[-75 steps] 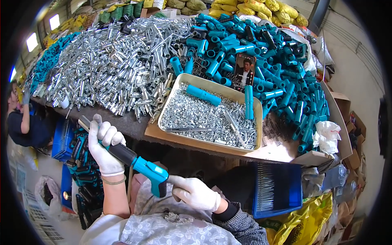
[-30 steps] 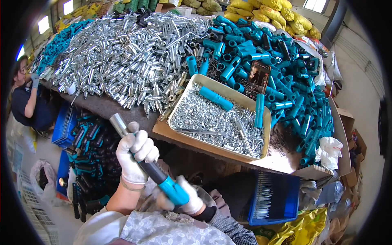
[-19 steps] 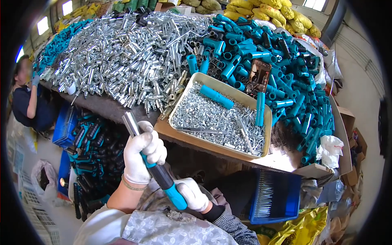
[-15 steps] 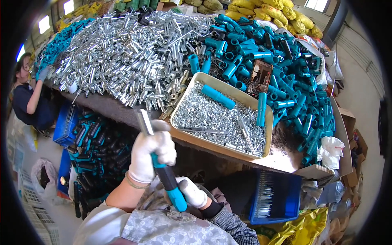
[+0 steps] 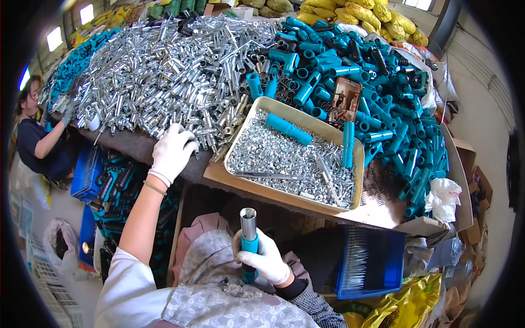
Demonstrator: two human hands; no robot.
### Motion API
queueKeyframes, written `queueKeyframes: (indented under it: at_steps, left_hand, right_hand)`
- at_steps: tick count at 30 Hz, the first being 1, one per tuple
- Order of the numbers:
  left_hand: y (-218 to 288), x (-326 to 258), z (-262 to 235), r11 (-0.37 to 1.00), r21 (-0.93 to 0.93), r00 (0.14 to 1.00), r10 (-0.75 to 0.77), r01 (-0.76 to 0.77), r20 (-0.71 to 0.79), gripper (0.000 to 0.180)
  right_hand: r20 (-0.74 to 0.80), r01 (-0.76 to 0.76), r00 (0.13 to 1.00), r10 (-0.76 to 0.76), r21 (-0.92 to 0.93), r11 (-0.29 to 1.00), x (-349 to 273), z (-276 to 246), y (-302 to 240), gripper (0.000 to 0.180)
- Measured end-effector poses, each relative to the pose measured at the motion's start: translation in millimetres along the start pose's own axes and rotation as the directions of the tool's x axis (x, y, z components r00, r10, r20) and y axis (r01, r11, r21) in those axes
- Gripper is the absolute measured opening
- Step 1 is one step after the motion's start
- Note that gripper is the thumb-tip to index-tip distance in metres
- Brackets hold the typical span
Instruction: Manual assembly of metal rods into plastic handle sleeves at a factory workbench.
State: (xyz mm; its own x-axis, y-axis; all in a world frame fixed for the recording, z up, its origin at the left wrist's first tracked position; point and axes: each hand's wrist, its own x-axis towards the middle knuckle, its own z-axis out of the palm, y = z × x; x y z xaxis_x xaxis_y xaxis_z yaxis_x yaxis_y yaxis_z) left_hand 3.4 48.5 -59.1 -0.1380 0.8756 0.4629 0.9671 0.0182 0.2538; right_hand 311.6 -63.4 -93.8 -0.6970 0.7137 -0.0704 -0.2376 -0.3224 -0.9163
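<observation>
- Well, nearest is the patterned apron (image 5: 240,298) over the person's lap
- Right hand (image 5: 267,259), in a white glove, is wrapped around the teal collar of a tubular tool (image 5: 249,246), short of the bench's near edge; the tool stands roughly upright, hollow silver end topmost, with a dark band and more teal below the fingers
- A blue crate (image 5: 395,268) of thin metal rods (image 5: 355,259) sits below the bench's near edge, toward its right corner
- Left hand (image 5: 173,153), also gloved, reaches over the bench's near edge to the front of the silver parts (image 5: 158,82), thumb apart from the bent fingers; I cannot tell whether it pinches a piece
- A heap of black-and-teal tools (image 5: 112,202) lies below the near edge, left of that arm
- A cream tray (image 5: 359,186) at the bench's near edge holds small metal bits (image 5: 268,153) and a teal tube (image 5: 289,129); another teal tube (image 5: 348,145) leans at its right rim
- Behind the tray, a phone (image 5: 346,98) is propped against teal housings (image 5: 402,139), piled to the bench's right edge
- A co-worker (image 5: 41,142) is off the bench's left end
- Yellow sacks (image 5: 350,19) are stacked beyond the bench's far edge
</observation>
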Motion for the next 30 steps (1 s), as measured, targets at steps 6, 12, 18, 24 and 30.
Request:
queueKeyframes:
  at_steps: [6, 12, 18, 24, 30]
  left_hand:
    - [17, -9, -1, 0.983, -0.185, 0.994, 0.0, 0.021, 0.113, 0.034]
    - [17, -3, 7, 0.994, -0.063, 0.992, -0.082, 0.088, 0.1, 0.032]
    - [-8, -11, 3, 0.998, -0.054, 0.996, -0.002, 0.007, 0.091, 0.019]
    - [-6, -24, -12, 0.966, -0.229, 0.985, -0.087, 0.12, 0.15, 0.021]
    - [69, -95, -63, 0.605, -0.757, 0.886, 0.176, 0.246, 0.429, 0.017]
  right_hand:
    - [-0.052, 0.024, 0.998, -0.025, -0.02, 1.0, -1, -1, 6, 0.034]
    - [-0.039, -0.014, 0.999, 0.014, -0.013, 1.0, -6, 8, 3, 0.038]
    - [-0.072, 0.16, 0.984, -0.162, -0.039, 0.986, -16, -10, -4, 0.078]
    - [-0.07, 0.104, 0.989, -0.128, -0.276, 0.955, -4, 2, -24, 0.058]
    - [-0.059, 0.205, 0.904, -0.422, -0.808, 0.552, 1, -15, -4, 0.054]
